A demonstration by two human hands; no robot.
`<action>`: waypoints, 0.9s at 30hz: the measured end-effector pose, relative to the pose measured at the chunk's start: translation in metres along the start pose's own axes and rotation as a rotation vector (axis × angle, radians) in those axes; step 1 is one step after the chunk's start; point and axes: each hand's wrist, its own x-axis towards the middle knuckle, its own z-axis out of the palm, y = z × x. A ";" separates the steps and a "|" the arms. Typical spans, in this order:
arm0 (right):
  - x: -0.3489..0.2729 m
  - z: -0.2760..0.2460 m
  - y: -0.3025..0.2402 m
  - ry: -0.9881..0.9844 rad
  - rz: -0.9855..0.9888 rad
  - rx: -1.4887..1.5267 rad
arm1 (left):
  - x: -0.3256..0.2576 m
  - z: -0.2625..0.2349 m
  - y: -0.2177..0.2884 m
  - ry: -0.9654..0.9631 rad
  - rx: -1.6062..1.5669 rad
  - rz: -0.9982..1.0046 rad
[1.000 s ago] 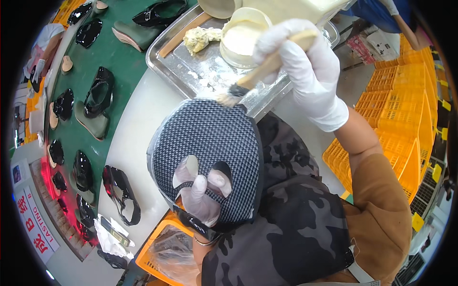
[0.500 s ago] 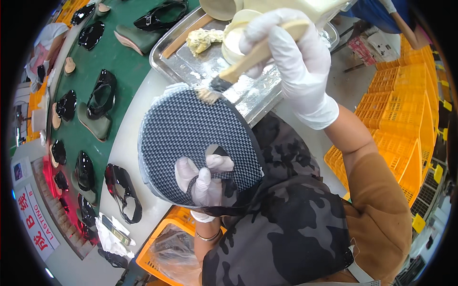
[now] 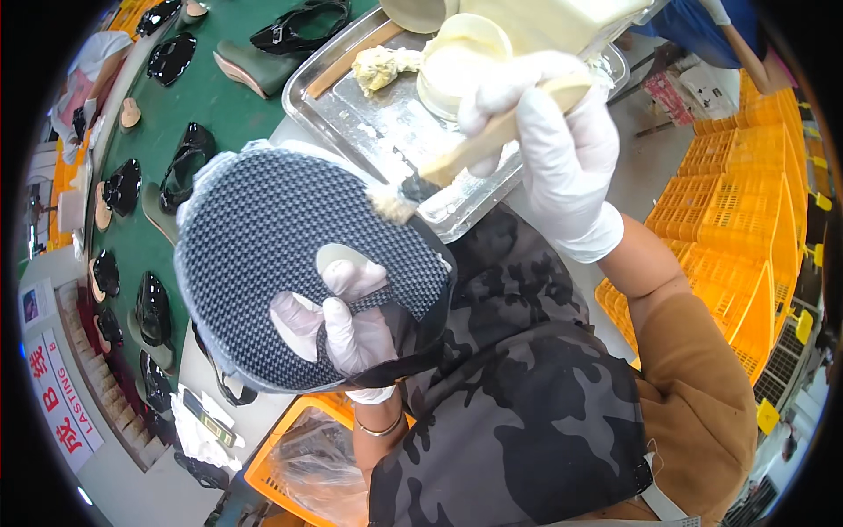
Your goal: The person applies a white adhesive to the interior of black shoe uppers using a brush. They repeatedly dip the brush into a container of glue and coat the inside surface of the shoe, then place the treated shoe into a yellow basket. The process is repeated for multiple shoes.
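My left hand [image 3: 358, 341], white-gloved, grips a shoe upper [image 3: 263, 220] by its lower part, with fingertips showing through its two cut-outs. The upper's inside faces up, lined in dark houndstooth cloth, with whitish paste along its left and far edge. In my gloved right hand [image 3: 571, 158] is a wooden-handled brush [image 3: 470, 156]. Its pale bristles touch the lining near the upper's right edge. Past the brush, a cream tub [image 3: 464, 61] of white paste stands in a smeared metal tray [image 3: 320, 110], partly hidden by my right hand.
Black shoe parts and green wedge lasts [image 3: 250, 68] sit on a green conveyor [image 3: 233, 110] at left. A yellow crate [image 3: 277, 465] lined with plastic stands below the table. Stacked yellow crates [image 3: 720, 220] rise at right. Another person's arm [image 3: 733, 44] shows at far right.
The shoe upper and my left hand have shifted left, and the upper has turned a little. The brush has moved from its far edge down toward its right side.
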 end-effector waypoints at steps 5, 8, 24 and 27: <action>-0.019 -0.009 0.001 -0.010 0.210 0.038 | 0.004 -0.012 -0.008 -0.087 0.159 0.260; -0.011 -0.008 -0.006 0.079 0.115 0.056 | 0.000 -0.007 -0.007 -0.117 0.334 0.308; 0.000 -0.002 -0.001 -0.103 0.107 -0.145 | 0.004 -0.009 -0.016 -0.165 0.995 0.369; -0.003 -0.006 0.001 -0.263 0.112 -0.310 | 0.004 0.001 -0.012 -0.150 1.166 0.387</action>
